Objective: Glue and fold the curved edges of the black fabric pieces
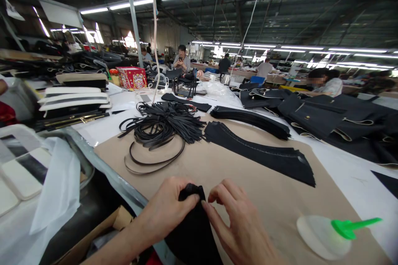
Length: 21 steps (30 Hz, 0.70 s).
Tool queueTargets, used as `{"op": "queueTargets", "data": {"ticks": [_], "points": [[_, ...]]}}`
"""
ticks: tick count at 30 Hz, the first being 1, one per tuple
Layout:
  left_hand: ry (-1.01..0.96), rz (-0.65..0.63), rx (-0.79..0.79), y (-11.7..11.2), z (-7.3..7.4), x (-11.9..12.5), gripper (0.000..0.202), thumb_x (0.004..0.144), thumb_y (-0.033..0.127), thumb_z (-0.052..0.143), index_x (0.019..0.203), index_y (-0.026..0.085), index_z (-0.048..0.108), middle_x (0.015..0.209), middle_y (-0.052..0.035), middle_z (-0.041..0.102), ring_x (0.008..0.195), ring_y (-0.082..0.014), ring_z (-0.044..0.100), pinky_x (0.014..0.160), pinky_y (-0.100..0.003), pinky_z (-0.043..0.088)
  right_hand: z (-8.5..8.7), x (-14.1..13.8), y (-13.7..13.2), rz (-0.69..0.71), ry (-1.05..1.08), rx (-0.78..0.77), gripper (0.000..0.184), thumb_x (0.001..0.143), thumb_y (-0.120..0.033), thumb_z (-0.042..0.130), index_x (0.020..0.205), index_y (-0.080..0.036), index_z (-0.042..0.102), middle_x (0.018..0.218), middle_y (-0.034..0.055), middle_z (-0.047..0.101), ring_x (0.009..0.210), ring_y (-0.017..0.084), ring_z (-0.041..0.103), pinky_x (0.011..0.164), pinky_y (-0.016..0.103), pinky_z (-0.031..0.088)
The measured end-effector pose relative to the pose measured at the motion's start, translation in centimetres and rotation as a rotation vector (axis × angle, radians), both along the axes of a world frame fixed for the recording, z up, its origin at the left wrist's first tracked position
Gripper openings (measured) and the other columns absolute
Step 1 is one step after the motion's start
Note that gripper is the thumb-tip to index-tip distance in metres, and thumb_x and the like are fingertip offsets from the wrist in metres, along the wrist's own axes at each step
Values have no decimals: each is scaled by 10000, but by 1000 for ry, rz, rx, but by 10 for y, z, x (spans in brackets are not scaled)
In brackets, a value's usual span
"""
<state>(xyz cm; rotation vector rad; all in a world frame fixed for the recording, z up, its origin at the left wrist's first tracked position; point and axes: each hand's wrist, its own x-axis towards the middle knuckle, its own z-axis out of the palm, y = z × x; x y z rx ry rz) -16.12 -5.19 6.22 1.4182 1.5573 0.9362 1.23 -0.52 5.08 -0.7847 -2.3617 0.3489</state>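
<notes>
While the white surface (340, 167) carries a big brown sheet (276, 192), some curved black panels (264, 154) lie fanned on it, with a messy pile of black straps (174, 120) just left. Black piece (194, 234) is up front between the hands: left hand (169, 203) has fingers pinching its top edge, right hand's (238, 217) are right beside it, can't tell if gripping. Smallest is a green-tipped bottle (321, 236), off right
</notes>
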Motion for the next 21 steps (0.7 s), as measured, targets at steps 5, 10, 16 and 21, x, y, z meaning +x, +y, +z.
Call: {"op": "queueTargets", "data": {"ticks": [5, 10, 16, 21], "points": [[162, 18, 49, -10, 6, 12, 222, 794, 243, 453, 732, 153, 646, 648, 27, 594, 641, -123, 494, 589, -232, 326, 6, 1, -7, -66, -24, 140, 50, 856, -203, 535, 812, -221, 520, 811, -4, 550, 728, 152, 512, 663, 284, 357], [237, 36, 28, -16, 14, 21, 233, 801, 246, 447, 702, 171, 644, 661, 16, 643, 630, -134, 543, 566, -238, 322, 4, 4, -12, -99, -9, 146, 60, 833, -199, 546, 788, -223, 514, 779, -11, 537, 728, 152, 511, 657, 285, 346], [266, 45, 53, -17, 18, 28, 236, 820, 248, 450, 701, 190, 646, 696, 13, 672, 656, -136, 587, 603, -243, 343, 7, 3, -17, -126, -8, 26, 104, 824, -157, 465, 769, -220, 527, 764, -1, 548, 698, 158, 521, 621, 282, 359], [326, 58, 56, -16, 16, 28, 215, 802, 236, 469, 745, 194, 672, 718, 1, 680, 680, -145, 593, 633, -253, 347, 15, 7, -12, -72, 49, -329, 150, 809, -214, 443, 694, -198, 537, 689, -4, 535, 627, 133, 512, 581, 262, 359]]}}
